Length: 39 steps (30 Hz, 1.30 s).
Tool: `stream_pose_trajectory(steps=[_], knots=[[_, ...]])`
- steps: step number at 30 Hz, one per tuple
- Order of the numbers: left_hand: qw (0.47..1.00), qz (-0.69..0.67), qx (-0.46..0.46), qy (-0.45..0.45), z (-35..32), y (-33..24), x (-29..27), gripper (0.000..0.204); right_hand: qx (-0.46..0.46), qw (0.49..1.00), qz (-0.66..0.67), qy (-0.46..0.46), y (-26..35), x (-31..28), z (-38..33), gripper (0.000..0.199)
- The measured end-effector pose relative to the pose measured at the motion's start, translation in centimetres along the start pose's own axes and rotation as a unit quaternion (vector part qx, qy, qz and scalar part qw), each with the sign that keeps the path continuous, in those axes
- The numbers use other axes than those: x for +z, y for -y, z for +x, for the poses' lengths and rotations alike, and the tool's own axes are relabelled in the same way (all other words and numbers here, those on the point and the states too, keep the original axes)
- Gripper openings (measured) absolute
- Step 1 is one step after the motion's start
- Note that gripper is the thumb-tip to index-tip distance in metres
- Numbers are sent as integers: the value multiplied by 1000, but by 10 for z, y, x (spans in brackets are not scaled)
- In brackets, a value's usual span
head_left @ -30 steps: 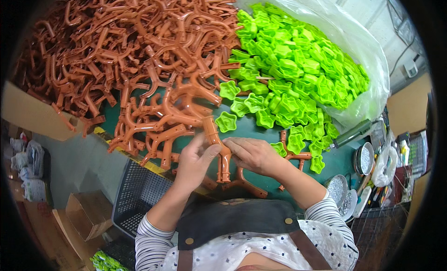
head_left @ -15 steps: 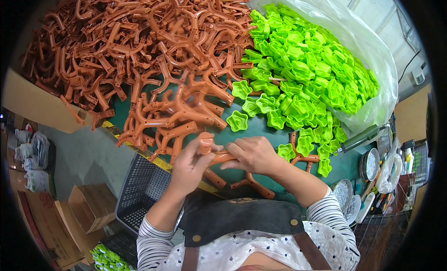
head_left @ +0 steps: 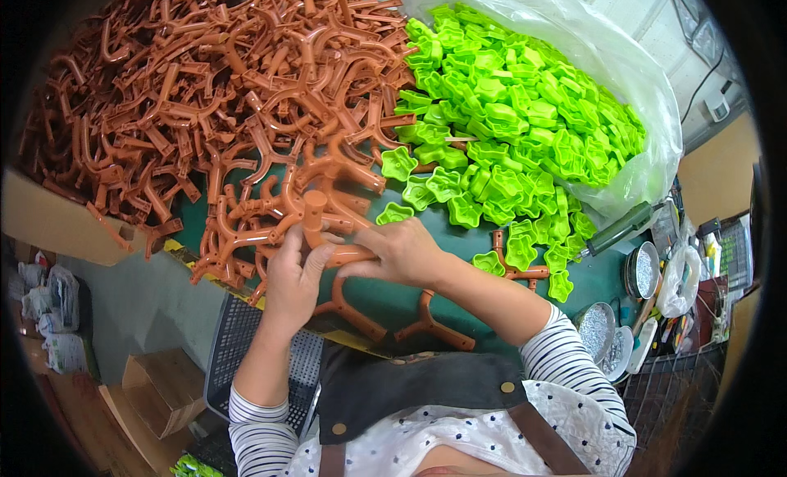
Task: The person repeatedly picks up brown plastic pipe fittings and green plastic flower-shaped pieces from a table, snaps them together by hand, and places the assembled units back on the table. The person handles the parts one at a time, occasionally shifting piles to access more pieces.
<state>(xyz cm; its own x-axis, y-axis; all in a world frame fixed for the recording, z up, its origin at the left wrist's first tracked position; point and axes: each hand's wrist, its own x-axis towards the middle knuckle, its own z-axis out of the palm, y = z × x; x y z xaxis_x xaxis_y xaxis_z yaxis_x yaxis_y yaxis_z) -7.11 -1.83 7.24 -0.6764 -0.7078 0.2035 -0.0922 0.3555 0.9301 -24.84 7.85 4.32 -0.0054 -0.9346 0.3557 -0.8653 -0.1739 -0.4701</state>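
Observation:
Both hands grip one brown branch-shaped plastic piece (head_left: 351, 255) above the table's near edge. My left hand (head_left: 293, 278) is closed around its left part, beside a stub that points up. From the other side, my right hand (head_left: 403, 252) pinches the right end, its fingertips partly hidden. Two more brown forked pieces, one curved (head_left: 354, 311) and one Y-shaped (head_left: 436, 324), lie just below my hands. A brown branch piece (head_left: 521, 272) with green star-shaped parts against it rests right of my right forearm.
A large heap of brown branch pieces (head_left: 188, 91) fills the back left. Bright green star-shaped parts (head_left: 525, 108) pile up in a clear plastic bag (head_left: 652, 91) at the back right. A green power screwdriver (head_left: 627, 228) and bowls of small metal parts (head_left: 597, 325) are right; a grey basket (head_left: 238, 346) stands below the edge.
Both hands and the held branch piece have shifted left in the picture, and its upright stub shows more clearly. The whole view has also moved a little.

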Motion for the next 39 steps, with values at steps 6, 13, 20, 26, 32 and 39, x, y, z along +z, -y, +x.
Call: stream_pose_trajectory(steps=[6, 13, 20, 26, 32, 39], knots=[[980, 199, -18, -20, 76, 6, -7, 38, 122, 977, 33, -173, -100, 10, 52, 21], [896, 442, 30, -32, 111, 49, 16, 50, -67, 927, -368, -36, -188, 13, 134, 31], [823, 537, 148, -111, 101, 60, 4, 55, -193, 856, -476, -55, -200, -42, 143, 21], [910, 358, 202, -51, 50, 37, 21, 33, -197, 949, -216, -119, -146, -75, 85, 17], [925, 327, 194, 6, 51, 28, 54, 29, -40, 974, -216, -49, -159, -63, 38, 15], [935, 299, 191, -5, 87, 27, 45, 18, 104, 972, -94, -187, -145, -113, -17, 20]])
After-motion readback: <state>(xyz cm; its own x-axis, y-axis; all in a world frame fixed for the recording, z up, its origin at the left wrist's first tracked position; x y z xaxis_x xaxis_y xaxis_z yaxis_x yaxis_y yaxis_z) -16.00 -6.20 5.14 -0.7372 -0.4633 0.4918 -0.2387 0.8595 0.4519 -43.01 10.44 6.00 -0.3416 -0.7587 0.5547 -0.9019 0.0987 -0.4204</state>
